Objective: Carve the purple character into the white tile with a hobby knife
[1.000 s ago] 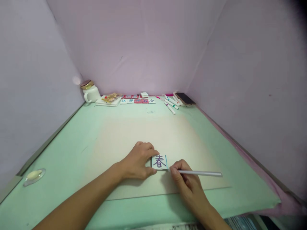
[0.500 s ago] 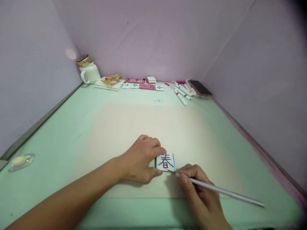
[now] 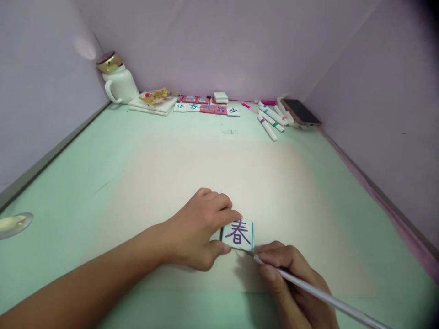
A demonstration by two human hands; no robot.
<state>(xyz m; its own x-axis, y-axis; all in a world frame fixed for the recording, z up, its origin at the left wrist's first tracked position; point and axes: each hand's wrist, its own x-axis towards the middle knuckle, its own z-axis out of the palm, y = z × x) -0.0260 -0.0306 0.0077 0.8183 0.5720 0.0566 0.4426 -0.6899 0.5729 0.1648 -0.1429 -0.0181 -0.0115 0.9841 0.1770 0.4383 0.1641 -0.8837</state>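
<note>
Between the thumb and forefinger of my left hand (image 3: 206,228) is a small white square tile (image 3: 237,234) with a purple Chinese character on its face and a blue line along its right edge. My right hand (image 3: 295,283) is closed around a slim silver tool (image 3: 318,296) with a thin, pointed metal tip. That tip lies at the lower edge of the tile, near my left thumb. Whether it touches the tile or only sits beside it, I cannot tell.
At the back stand a white mug (image 3: 122,86), white sheets (image 3: 152,108) under a clear packet, several lettered tiles (image 3: 207,108), markers (image 3: 266,128) and a phone (image 3: 302,112). A clear oval dish (image 3: 15,225) lies at the left edge.
The camera view has shifted, so the back items appear higher and the dish farther left. The tool tip has moved slightly left along the tile's lower edge, nearer my left thumb.
</note>
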